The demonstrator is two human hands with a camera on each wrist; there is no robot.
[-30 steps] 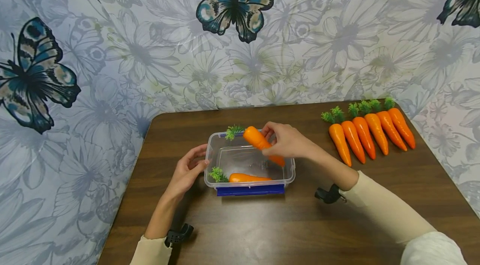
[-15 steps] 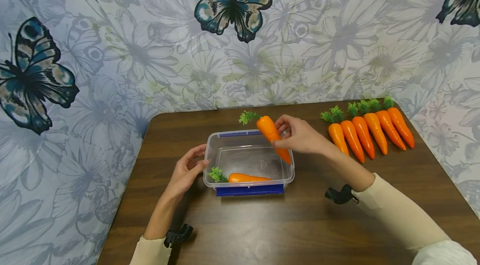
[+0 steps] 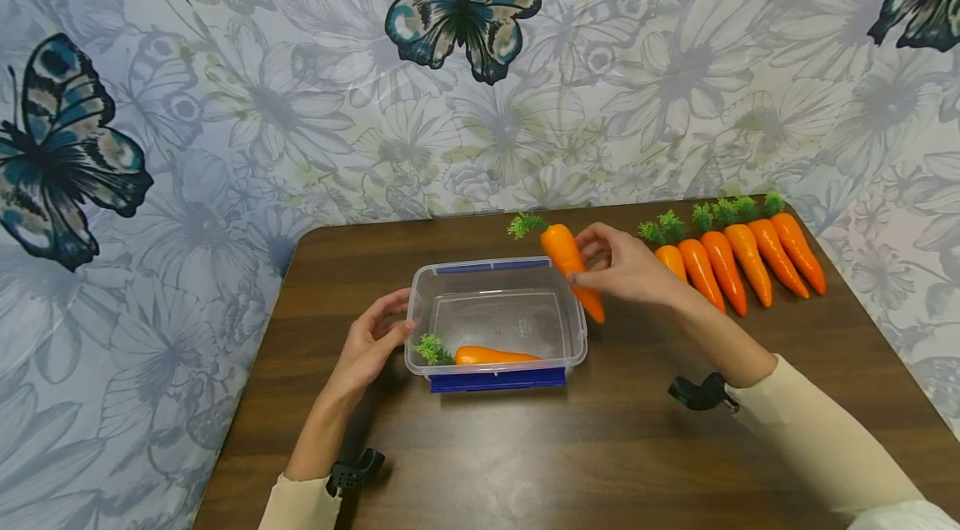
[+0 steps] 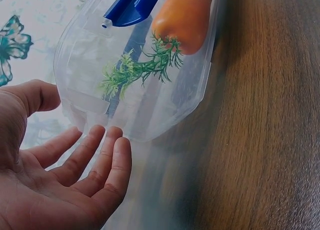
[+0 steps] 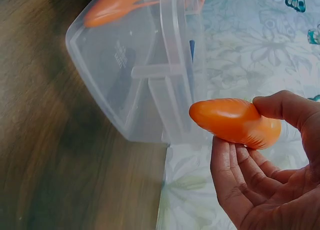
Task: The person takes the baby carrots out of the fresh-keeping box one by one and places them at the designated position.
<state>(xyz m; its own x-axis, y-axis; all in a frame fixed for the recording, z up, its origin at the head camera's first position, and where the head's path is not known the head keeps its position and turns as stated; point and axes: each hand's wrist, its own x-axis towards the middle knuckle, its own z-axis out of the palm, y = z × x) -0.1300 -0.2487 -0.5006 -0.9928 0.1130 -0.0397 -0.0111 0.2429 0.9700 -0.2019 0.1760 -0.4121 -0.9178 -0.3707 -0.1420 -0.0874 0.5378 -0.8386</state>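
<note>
A clear plastic container (image 3: 495, 317) with blue side clips stands on the table. One orange carrot (image 3: 491, 356) with a green feathery top lies inside it along the near wall. My left hand (image 3: 371, 342) is at the container's left end, its fingers relaxed and its fingertips at the wall, as the left wrist view also shows (image 4: 75, 165). Above the container's far right corner, my right hand (image 3: 622, 263) pinches a second carrot (image 3: 564, 251) between thumb and fingers. That carrot is tilted, green top toward the back left, its tip pointing down outside the right rim.
Several more carrots (image 3: 742, 259) lie side by side at the table's back right, green tops toward the back. The brown wooden table (image 3: 517, 455) meets a wall covering (image 3: 465, 138) with butterflies and flowers. Each wrist wears a black strap (image 3: 352, 472).
My right hand has moved right and a little back with its carrot, from over the container to beyond its right rim. My left hand and the container have stayed in place.
</note>
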